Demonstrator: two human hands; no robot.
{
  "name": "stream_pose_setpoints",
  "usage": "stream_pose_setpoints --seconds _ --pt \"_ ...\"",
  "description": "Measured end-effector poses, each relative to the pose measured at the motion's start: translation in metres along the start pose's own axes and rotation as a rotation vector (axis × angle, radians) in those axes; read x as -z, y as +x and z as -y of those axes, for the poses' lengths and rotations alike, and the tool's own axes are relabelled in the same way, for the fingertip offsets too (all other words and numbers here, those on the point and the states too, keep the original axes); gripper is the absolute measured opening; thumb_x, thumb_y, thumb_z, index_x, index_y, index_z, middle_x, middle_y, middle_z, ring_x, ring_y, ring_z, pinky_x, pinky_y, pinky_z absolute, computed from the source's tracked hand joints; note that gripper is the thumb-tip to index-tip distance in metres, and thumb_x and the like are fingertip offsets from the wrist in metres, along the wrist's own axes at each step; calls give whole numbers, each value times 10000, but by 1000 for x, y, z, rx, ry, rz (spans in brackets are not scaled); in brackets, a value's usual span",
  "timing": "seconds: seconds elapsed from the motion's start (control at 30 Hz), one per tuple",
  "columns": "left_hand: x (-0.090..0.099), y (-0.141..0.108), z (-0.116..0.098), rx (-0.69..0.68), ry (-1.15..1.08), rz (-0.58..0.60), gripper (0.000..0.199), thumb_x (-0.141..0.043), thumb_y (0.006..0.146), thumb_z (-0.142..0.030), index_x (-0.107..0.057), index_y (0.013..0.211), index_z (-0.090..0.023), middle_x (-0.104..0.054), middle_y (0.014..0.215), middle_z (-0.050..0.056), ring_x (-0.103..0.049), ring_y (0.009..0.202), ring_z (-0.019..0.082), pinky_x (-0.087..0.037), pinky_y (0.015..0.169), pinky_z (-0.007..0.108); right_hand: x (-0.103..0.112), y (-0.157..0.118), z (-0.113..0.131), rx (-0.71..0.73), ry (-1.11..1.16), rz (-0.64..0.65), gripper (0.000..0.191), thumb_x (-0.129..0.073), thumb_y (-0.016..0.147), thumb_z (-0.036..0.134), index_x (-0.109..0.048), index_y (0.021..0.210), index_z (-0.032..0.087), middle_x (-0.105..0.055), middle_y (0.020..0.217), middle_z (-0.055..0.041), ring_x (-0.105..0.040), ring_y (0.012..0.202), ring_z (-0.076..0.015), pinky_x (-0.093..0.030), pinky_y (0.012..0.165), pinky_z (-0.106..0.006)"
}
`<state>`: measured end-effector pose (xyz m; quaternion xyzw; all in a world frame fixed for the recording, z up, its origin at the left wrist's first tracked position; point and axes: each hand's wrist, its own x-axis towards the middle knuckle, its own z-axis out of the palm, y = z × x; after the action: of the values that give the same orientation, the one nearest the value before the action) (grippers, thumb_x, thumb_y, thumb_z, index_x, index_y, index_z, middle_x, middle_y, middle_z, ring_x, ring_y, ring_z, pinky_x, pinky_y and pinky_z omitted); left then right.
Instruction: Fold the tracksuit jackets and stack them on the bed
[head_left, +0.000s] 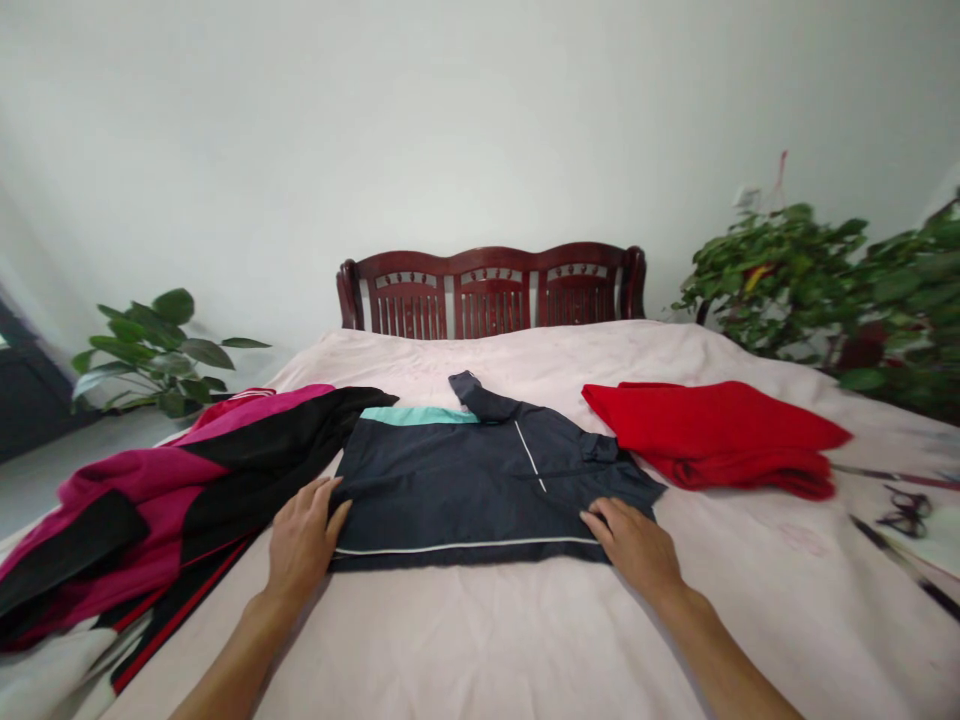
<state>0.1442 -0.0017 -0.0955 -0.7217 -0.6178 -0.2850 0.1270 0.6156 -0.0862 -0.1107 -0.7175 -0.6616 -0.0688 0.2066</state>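
A dark navy jacket (442, 490) with white piping and a turquoise strip lies folded on the pink bed sheet (480, 640). One of its sleeves points away from me at the top, and another part is folded over at the right. My left hand (301, 535) rests at the jacket's left edge, thumb apart from the fingers, touching the cloth. On the lower right of the garment lies my right hand (637, 548), its fingers stretched onto the fabric near the white piping. Neither hand lifts the jacket, and the undersides of the fingers are hidden.
A magenta and black garment (202, 470) lies loosely heaped at left. Folded red cloth (712, 430) sits to the right, with glasses (905, 512) and a dark pen-like stick (904, 565) beyond it. A wooden headboard (491, 290) and leafy plants (780, 280) stand behind.
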Motion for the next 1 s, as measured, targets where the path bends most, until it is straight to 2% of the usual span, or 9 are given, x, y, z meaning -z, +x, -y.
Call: stream_pose_setpoints --seconds 0.1,0.17,0.3,0.37,0.43,0.53,0.73,0.87,1.0 --pt "-1 -12 -21 -249 -158 150 422 -437 953 -443 -582 1297 -246 -587 1359 82 -507 1286 254 -363 1108 390 8 -1 -7 -49 155 42 326 -413 943 482 -655 994 269 -715 1022 -29 -664 974 -212 -473 764 -306" --pt "-5 -22 -30 -326 -174 248 449 -468 941 -449 -563 1344 -276 -562 1411 66 -476 1331 259 -326 1143 432 13 -2 -17 -98 313 137 341 -483 894 479 -647 1114 277 -714 1107 -29 -657 1046 -213 -489 852 -319" --pt "-16 -35 -27 -293 -97 321 552 -506 912 -489 -495 1425 -286 -495 1487 87 -426 1379 319 -286 1146 545 19 -5 -40 -44 508 254 584 -601 730 316 -574 1304 214 -646 1295 -76 -598 1190 -228 -449 1005 -343" --pt "-20 -37 -22 -286 -76 344 570 -491 915 -510 -481 1439 -287 -477 1502 88 -404 1396 329 -278 1147 550 20 -6 -46 -34 502 240 537 -549 740 280 -600 1270 205 -642 1304 -82 -590 1205 -234 -424 1041 -366" --pt "-21 -37 -20 -282 -60 345 568 -475 921 -516 -474 1444 -294 -464 1512 84 -388 1406 331 -266 1151 549 20 -7 -46 -56 458 215 435 -467 797 269 -639 1195 227 -676 1247 -58 -615 1163 -229 -434 1024 -373" --pt "-20 -36 -22 -265 -37 342 556 -472 926 -507 -471 1445 -309 -452 1521 80 -376 1413 337 -249 1151 562 21 -8 -45 -59 343 172 383 -400 835 242 -663 1112 264 -712 1160 -14 -652 1080 -228 -469 953 -367" --pt "-18 -36 -24 -262 0 349 542 -474 934 -496 -467 1446 -320 -456 1518 82 -380 1413 331 -266 1146 563 13 -5 -54 57 186 70 330 -406 871 246 -671 1066 251 -725 1113 -23 -666 1022 -241 -474 912 -379" --pt "-20 -36 -18 -273 27 318 544 -486 931 -507 -473 1442 -319 -471 1508 78 -403 1402 317 -296 1144 542 1 -5 -64 108 168 3 294 -427 892 275 -673 1050 255 -722 1101 -25 -664 1002 -227 -474 904 -370" --pt "-24 -37 -11 -303 31 290 557 -486 929 -527 -473 1442 -311 -481 1499 84 -421 1392 313 -315 1143 530 -2 -6 -69 129 119 -43 277 -442 901 288 -678 1041 252 -723 1054 -25 -664 974 -221 -476 857 -363"
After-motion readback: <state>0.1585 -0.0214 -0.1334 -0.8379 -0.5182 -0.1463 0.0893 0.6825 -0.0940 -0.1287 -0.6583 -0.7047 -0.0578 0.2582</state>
